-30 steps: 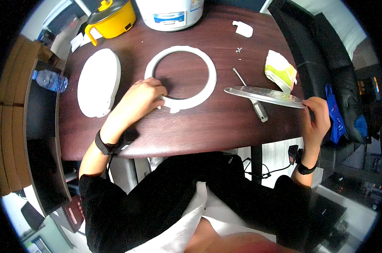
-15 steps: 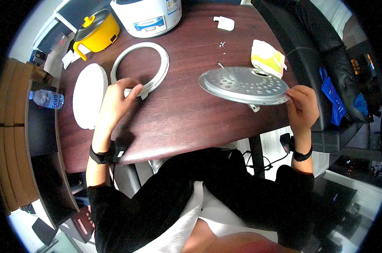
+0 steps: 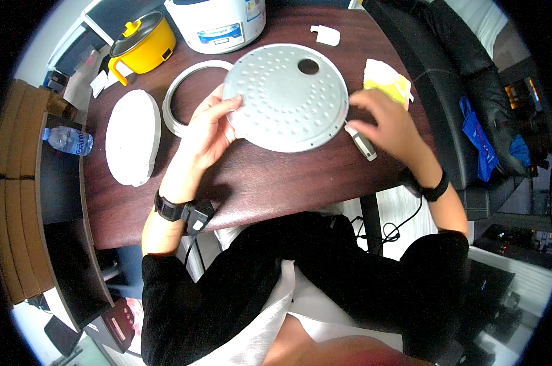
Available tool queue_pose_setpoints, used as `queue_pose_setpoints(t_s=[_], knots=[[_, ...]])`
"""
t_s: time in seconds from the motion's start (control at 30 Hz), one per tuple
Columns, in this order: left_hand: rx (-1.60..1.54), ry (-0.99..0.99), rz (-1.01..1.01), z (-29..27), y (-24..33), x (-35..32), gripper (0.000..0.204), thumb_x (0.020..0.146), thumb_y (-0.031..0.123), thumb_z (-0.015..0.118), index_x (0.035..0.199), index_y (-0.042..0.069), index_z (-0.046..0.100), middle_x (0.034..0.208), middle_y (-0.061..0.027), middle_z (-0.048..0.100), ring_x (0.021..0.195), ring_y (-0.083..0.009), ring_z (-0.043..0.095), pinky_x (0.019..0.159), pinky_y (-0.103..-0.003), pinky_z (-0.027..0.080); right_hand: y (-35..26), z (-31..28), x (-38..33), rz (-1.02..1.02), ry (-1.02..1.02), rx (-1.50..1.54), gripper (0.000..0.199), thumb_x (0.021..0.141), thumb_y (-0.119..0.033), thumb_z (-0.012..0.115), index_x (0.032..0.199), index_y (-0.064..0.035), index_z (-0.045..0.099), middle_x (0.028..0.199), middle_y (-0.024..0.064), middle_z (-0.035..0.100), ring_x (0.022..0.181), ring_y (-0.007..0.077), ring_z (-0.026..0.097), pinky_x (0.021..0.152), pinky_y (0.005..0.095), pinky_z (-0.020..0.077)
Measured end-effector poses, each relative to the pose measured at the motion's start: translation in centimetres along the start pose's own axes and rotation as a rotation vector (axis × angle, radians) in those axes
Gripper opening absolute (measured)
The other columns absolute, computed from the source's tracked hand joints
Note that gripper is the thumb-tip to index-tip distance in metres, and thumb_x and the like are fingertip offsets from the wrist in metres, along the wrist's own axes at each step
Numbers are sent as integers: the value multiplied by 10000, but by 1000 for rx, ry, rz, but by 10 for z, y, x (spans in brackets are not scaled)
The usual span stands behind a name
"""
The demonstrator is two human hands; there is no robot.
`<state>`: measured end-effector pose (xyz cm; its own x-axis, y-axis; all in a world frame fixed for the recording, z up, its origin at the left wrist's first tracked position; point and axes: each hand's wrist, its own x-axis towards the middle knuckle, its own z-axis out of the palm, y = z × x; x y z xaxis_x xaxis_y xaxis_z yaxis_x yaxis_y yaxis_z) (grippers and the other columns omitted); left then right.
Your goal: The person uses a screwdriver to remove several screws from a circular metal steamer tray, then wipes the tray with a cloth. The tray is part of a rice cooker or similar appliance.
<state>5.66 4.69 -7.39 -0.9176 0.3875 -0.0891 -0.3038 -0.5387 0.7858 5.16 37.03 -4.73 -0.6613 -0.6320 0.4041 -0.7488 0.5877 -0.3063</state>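
A round grey metal lid plate (image 3: pixel 276 100) with raised dimples and one round hole is tilted up above the table, its broad face turned toward me. My left hand (image 3: pixel 210 131) is closed on its left edge, thumb on the face. Beside the right edge is my right hand (image 3: pixel 389 122), slightly blurred, thumb and fingers apart; nothing shows in its grasp. Just below its thumb lies a screwdriver (image 3: pixel 362 144) with a grey and white handle, its far part hidden by the plate. Partly behind my left hand and the plate rests a pale ring (image 3: pixel 172 104).
On the brown table (image 3: pixel 288 183) sit a white oval lid (image 3: pixel 131 137), a yellow pot (image 3: pixel 143 46), a white rice cooker (image 3: pixel 218 27), a small white plastic piece (image 3: pixel 326 35) and a yellow-white cloth (image 3: pixel 387 79). A water bottle (image 3: pixel 68 141) is at the left.
The plate has moved left and tilted up to face me. My left hand has left the ring and taken its left edge. My right hand has come off the plate.
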Motion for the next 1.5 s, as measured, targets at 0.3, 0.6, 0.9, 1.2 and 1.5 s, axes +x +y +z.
queue_pose_setpoints(t_s=[0.3, 0.6, 0.9, 1.2, 1.5], knots=[[13, 311, 106, -24, 1, 10, 407, 792, 61, 544, 1190, -1, 482, 1067, -80, 572, 947, -175, 575, 882, -332, 476, 178, 13, 14, 880, -414, -433, 1085, 621, -802, 568, 1336, -5, 394, 1257, 305, 451, 1181, 430, 464, 972, 455, 399], [-147, 300, 185, -24, 5, -1, 452, 847, 62, 595, 1257, -41, 435, 1208, -145, 549, 1118, -236, 540, 985, -382, 429, 189, 20, -3, 716, -210, -346, 382, 759, -180, 618, 1115, -78, 525, 1102, 263, 570, 1000, 396, 576, 841, 438, 471], [-297, 172, 238, -25, 2, -3, 499, 841, -1, 584, 1295, -54, 382, 1264, -187, 508, 1159, -274, 523, 996, -416, 437, 27, -11, 59, 129, 199, -236, 401, 756, -96, 592, 1153, -95, 533, 1035, 140, 583, 905, 335, 605, 786, 394, 505], [-289, 127, 258, -22, 10, -15, 510, 840, -11, 578, 1303, -44, 365, 1271, -191, 492, 1157, -284, 524, 972, -424, 460, -15, 27, 105, -178, 280, -545, 404, 763, -50, 578, 1156, -132, 533, 841, 74, 509, 651, 230, 599, 546, 325, 514], [-301, 202, 354, -15, 14, -22, 508, 837, 20, 592, 1292, -37, 374, 1237, -187, 509, 1154, -293, 523, 955, -456, 465, -48, 33, 81, -91, 19, -519, 342, 829, -86, 532, 1164, -21, 508, 888, 92, 529, 666, 231, 600, 536, 347, 530]])
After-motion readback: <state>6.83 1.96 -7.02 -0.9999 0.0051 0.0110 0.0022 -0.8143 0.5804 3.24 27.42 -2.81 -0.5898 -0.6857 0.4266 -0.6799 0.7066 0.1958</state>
